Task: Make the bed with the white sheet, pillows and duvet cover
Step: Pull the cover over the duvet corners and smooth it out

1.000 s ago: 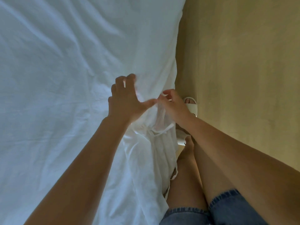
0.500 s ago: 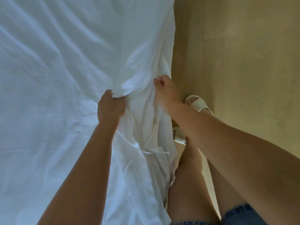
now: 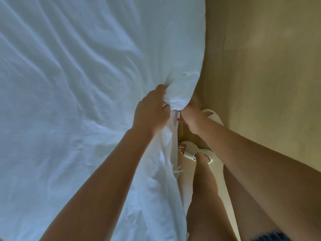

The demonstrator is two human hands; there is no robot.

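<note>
Both the left hand (image 3: 150,112) and right hand (image 3: 191,115) have fingers curled tight on a bunched edge of the white sheet (image 3: 78,84), which covers the bed beside a tan floor (image 3: 269,66).

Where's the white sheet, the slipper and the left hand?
white sheet (image 3: 69,101), head view, wrinkled top surface.
slipper (image 3: 199,151), head view, strap over the foot.
left hand (image 3: 151,112), head view, back of hand.
</note>
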